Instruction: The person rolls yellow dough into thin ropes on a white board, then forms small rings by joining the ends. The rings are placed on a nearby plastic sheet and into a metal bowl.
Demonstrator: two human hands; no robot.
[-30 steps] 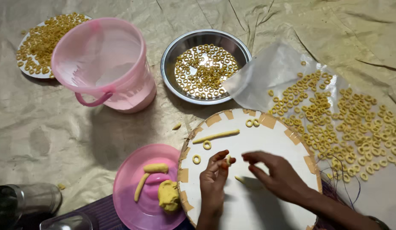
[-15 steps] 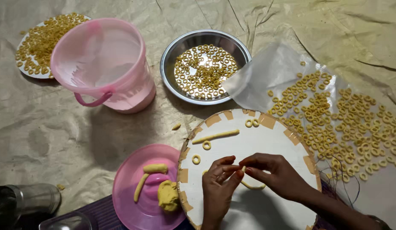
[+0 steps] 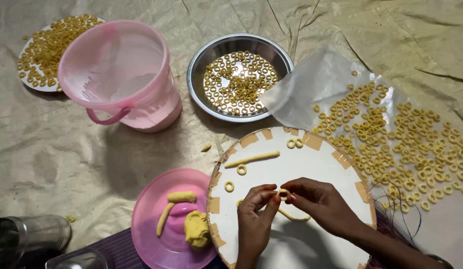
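My left hand (image 3: 254, 219) and my right hand (image 3: 323, 204) meet over a round white board (image 3: 291, 169) and pinch a small yellow dough ring (image 3: 283, 193) between their fingertips. A thin curved dough strand (image 3: 293, 217) lies on the board just below the right hand. Farther up the board lie a longer dough strip (image 3: 252, 159) and a few finished rings (image 3: 241, 170). Left of the board, a pink lid (image 3: 152, 219) carries a dough lump (image 3: 196, 230) and two rolled pieces.
A steel bowl of dough rings (image 3: 240, 77) sits beyond the board. A clear plastic sheet (image 3: 311, 84) with several rings spreads to the right. A pink bucket (image 3: 119, 74) and a white plate of rings (image 3: 42, 47) stand at the back left. A steel tumbler (image 3: 27, 236) lies bottom left.
My hands have come together and curled a dough piece into a ring between the fingertips; a second ago they were apart over the board.
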